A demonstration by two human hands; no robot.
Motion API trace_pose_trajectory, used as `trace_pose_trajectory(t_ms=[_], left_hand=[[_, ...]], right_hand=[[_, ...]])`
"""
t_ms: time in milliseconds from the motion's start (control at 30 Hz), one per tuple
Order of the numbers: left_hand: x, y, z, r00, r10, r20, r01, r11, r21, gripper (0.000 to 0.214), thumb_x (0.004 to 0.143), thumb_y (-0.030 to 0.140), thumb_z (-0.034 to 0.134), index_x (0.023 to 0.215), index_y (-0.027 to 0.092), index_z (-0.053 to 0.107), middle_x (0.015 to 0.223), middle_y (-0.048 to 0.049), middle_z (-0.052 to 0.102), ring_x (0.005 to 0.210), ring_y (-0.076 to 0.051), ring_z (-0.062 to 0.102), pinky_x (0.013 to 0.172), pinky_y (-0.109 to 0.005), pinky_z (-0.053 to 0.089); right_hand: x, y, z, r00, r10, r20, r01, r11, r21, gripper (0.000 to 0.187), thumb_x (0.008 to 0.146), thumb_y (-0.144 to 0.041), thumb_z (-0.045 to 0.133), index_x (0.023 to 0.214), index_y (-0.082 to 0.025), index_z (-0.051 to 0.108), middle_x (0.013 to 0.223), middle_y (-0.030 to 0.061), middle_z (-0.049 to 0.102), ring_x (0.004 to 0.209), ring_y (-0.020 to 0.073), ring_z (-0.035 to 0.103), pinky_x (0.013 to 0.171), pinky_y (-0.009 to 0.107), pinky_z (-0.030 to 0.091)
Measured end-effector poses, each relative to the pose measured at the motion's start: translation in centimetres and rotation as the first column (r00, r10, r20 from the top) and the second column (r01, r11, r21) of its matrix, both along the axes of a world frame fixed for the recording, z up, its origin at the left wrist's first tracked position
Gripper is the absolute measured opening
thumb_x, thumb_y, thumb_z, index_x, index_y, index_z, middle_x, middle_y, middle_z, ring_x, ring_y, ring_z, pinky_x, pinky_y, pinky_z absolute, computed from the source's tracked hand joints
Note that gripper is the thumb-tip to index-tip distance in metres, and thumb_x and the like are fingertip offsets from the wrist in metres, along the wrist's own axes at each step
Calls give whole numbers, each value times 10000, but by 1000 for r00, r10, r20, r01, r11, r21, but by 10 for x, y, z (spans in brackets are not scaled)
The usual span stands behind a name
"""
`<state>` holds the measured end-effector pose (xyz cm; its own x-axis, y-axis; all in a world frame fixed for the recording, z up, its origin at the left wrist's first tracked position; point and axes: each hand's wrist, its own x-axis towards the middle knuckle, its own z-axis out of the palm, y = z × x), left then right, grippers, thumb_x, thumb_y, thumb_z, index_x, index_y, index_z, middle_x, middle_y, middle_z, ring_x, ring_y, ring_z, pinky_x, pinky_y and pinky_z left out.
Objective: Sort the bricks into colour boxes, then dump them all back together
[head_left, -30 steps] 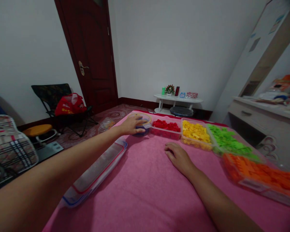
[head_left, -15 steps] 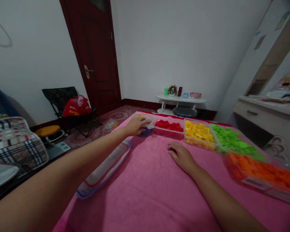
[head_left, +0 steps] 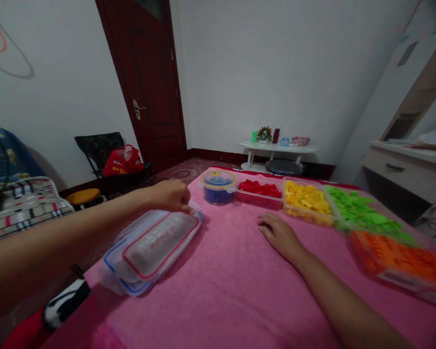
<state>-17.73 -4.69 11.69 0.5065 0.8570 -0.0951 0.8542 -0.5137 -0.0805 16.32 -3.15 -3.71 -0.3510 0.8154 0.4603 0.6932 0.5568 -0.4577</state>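
Note:
My left hand point(head_left: 170, 195) hovers at the far end of a stack of clear container lids point(head_left: 156, 242) with red and blue rims, its fingers curled and touching the top lid's edge. The lids lie at the left side of the pink cloth point(head_left: 218, 291). My right hand point(head_left: 278, 233) rests flat on the cloth, palm down with fingers spread, holding nothing. Behind my hands stands a round container of blue bricks point(head_left: 218, 186) with a closed lid.
A row of open clear boxes lines the far and right side: red bricks point(head_left: 260, 192), yellow bricks point(head_left: 305, 200), green bricks point(head_left: 359, 214), orange bricks point(head_left: 403, 259). Left of the table are a folding chair with a red bag point(head_left: 121, 161) and a plaid bundle point(head_left: 23, 206). A dark door point(head_left: 148, 82) stands behind.
My left hand has left the round blue container and drawn back to the stack of lids. The view has turned to the left. My right hand has stayed in place.

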Motion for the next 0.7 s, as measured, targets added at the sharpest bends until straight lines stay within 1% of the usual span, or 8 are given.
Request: trace_pose_trajectory(t_ms=[67,133,200,267,333,433,600,700], left_hand=[[-1,-33,-15,994,56,-94,-55,998,22,545,696,688,528,658,172,696,616,-96,636,545,-208,575,534,-305,397],[3,-61,-36,978,76,-195,-76,997,6,575,687,697,516,692,155,709,647,-150,647,590,-265,607,545,-344,421],[10,-80,-53,965,111,-239,-108,994,25,491,734,575,523,765,126,719,722,-195,666,645,-302,633,570,-374,450],[14,-89,-59,961,124,-245,-115,992,49,390,780,422,485,801,109,715,762,-206,676,684,-312,649,597,-383,467],[15,-89,-52,961,130,-243,-118,991,62,350,796,339,440,792,113,707,761,-196,680,696,-308,655,604,-376,468],[9,-83,-28,966,165,-200,-159,986,46,373,817,386,413,738,140,681,747,-168,681,694,-294,651,583,-347,449],[-4,-69,2,960,279,-10,-274,937,-217,463,834,531,383,648,169,602,593,-70,631,523,-187,584,491,-260,373],[-12,-65,18,932,349,99,-344,937,-64,385,780,503,495,621,166,593,620,-57,624,565,-180,570,504,-250,355]], right_hand=[[-1,0,0,1000,-8,2,8,1000,-3,117,781,-152,489,815,-190,594,949,77,636,941,205,573,846,342,445],[-1,0,-1,1000,-11,3,11,1000,-1,111,780,-152,494,815,-190,593,939,74,635,935,203,573,842,339,444],[0,0,-1,1000,-8,5,8,1000,5,112,783,-153,493,818,-188,593,937,74,634,936,204,570,843,341,441],[0,0,-1,1000,0,10,0,1000,12,117,789,-152,487,820,-185,594,934,76,632,935,205,566,841,343,439],[0,-1,-1,1000,8,17,-9,1000,13,120,793,-149,482,822,-184,593,931,76,632,929,203,563,838,342,437],[0,-2,0,1000,11,22,-11,1000,9,113,791,-142,486,818,-184,587,929,73,629,916,197,560,834,334,434],[0,0,-1,1000,6,11,-6,1000,6,110,784,-136,494,820,-183,587,921,68,626,910,191,558,835,328,429],[0,0,-1,1000,10,-2,-10,1000,10,109,785,-140,496,816,-182,591,920,68,628,909,190,558,829,328,429]])
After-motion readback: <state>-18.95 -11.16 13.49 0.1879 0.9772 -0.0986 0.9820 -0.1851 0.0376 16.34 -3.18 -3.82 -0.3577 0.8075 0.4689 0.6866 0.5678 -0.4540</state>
